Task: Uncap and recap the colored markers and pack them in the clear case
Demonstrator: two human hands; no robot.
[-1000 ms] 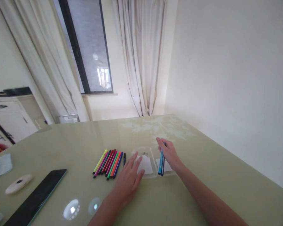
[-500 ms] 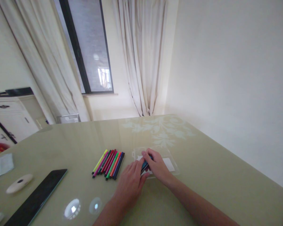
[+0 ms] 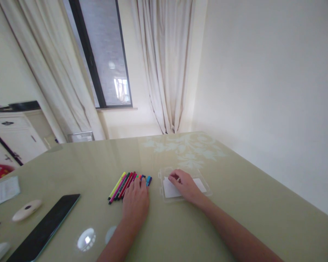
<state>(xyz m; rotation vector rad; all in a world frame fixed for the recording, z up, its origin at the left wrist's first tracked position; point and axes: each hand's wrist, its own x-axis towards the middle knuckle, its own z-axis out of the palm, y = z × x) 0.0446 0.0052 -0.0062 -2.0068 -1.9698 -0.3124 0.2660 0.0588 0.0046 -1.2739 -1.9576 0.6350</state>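
Note:
My left hand (image 3: 136, 198) lies over the right part of a row of coloured felt-tip pens (image 3: 117, 187), its fingers stretched forward and touching them. Two blue pens (image 3: 149, 180) show just right of its fingertips. The pens under the hand are partly hidden. To the right, my right hand (image 3: 183, 185) rests over a clear plastic case (image 3: 164, 200), fingers curled in towards the thumb. No pen shows in that hand, though its palm side is hidden. White paper or card (image 3: 171, 190) lies in the case, partly covered by my right hand.
A black tablet-like slab (image 3: 46, 225) lies at the left, with a white oval object (image 3: 27, 210) and a paper sheet (image 3: 4, 191) beyond it. The table (image 3: 235, 218) meets a white wall (image 3: 268, 91) at the right. A cabinet (image 3: 13, 138) stands back left.
My hands were together over the case, holding something dark and blue. My left hand has moved left onto the pen row, where blue pens now lie at its right end.

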